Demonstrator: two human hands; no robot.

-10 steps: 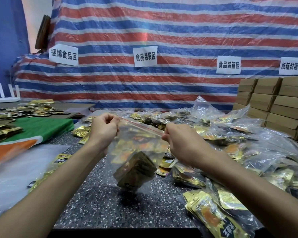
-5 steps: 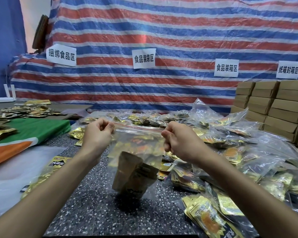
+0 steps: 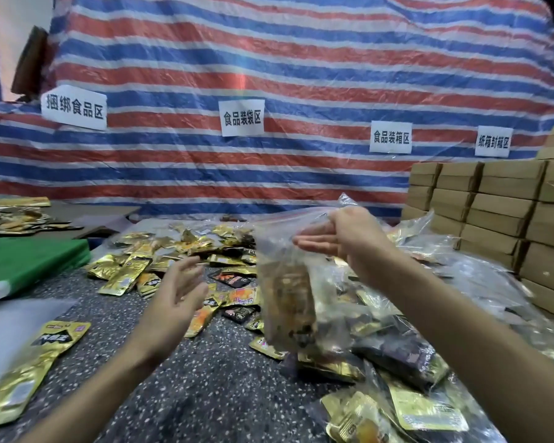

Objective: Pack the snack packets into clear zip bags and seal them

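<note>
A clear zip bag [image 3: 287,302] holding several snack packets hangs in the air over the table, blurred by motion. My right hand [image 3: 343,238] pinches its top edge between the thumb and outstretched fingers. Apart from the bag and to its left, my left hand [image 3: 179,292] hovers with spread fingers and holds nothing. Loose gold and black snack packets [image 3: 125,273] lie scattered behind and under both hands.
Filled zip bags [image 3: 397,340] are piled at the right on the speckled table [image 3: 189,385]. Stacked cardboard boxes [image 3: 493,212] stand at the far right. A green sheet [image 3: 29,257] and empty clear bags [image 3: 10,324] lie at the left.
My left hand has let go of the bag's top and dropped away, fingers spread. My right hand has carried the bag up and to the right.
</note>
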